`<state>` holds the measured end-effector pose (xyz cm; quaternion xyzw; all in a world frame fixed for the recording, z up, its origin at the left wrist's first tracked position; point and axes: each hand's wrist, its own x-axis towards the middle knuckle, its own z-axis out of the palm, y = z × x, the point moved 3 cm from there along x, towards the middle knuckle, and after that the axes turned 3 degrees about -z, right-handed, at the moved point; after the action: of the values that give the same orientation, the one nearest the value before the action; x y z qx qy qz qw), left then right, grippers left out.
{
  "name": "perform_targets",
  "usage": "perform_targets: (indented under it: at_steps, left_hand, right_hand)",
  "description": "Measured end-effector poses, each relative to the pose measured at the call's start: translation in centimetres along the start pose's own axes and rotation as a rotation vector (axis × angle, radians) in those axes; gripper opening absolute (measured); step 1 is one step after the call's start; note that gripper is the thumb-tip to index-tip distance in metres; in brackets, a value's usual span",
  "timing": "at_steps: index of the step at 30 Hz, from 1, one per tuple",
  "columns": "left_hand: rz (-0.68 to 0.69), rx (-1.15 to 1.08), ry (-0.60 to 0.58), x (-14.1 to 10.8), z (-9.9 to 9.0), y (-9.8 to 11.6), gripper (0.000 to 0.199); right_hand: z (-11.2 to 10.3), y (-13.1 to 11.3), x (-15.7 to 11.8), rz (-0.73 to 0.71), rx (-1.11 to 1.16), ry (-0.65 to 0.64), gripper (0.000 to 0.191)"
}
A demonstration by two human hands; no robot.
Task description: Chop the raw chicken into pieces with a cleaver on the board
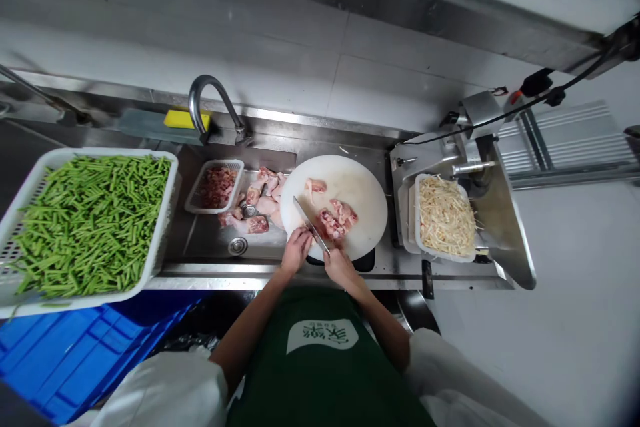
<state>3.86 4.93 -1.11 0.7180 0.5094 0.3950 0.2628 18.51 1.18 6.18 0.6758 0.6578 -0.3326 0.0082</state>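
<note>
A round white cutting board lies over the counter and sink edge. My right hand is closed on the handle of a knife, whose blade points up and left across the board. At the board's lower left edge, my left hand has its fingers bent over a piece of meat beside the blade; the piece is mostly hidden. Cut raw meat is heaped right of the knife, and another piece sits near the board's top.
Chicken pieces lie in the sink near a small basket of chopped meat. A faucet arches behind. A large basket of green beans stands left, a container of pale shreds right. Blue crates are below left.
</note>
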Motion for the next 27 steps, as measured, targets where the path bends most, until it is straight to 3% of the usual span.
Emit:
perform_targets:
  at_steps: [5, 9, 12, 15, 18, 20, 23, 25, 27]
  left_hand:
    - [0.029, -0.030, -0.011, -0.6, -0.3, -0.9, 0.022]
    - [0.095, -0.051, -0.081, -0.6, -1.4, -1.2, 0.029]
    - [0.185, -0.007, -0.210, 0.8, -2.6, -1.3, 0.042]
    - [0.279, 0.095, -0.422, 3.4, -3.1, -1.4, 0.054]
    - [0.288, 0.173, -0.508, 5.3, -2.0, -1.5, 0.041]
    - [0.187, 0.226, -0.385, 5.2, -1.0, -1.3, 0.033]
    - [0.018, 0.256, -0.090, 3.1, 0.1, -0.5, 0.042]
    - [-0.012, 0.188, 0.056, 1.3, 0.2, 0.1, 0.041]
    - [-0.010, 0.101, 0.201, 0.0, -0.6, 0.5, 0.026]
  right_hand:
    - [0.1, -1.3, 2.9, 0.048, -0.022, 0.007, 0.040]
    - [-1.8, -1.5, 4.1, -0.026, 0.086, 0.040, 0.040]
    - [-4.0, 0.6, 2.3, -0.095, 0.267, 0.171, 0.041]
    - [-5.3, 3.6, 0.1, -0.006, 0.332, 0.282, 0.046]
    - [-5.4, 5.6, -1.3, 0.078, 0.250, 0.334, 0.045]
    - [-4.6, 5.9, -1.9, 0.093, 0.199, 0.340, 0.044]
    - [-2.8, 5.3, -2.4, 0.052, 0.188, 0.286, 0.043]
    - [-2.0, 4.4, -2.5, 0.013, 0.187, 0.243, 0.041]
    - [-2.0, 3.4, -2.3, 0.000, 0.171, 0.208, 0.039]
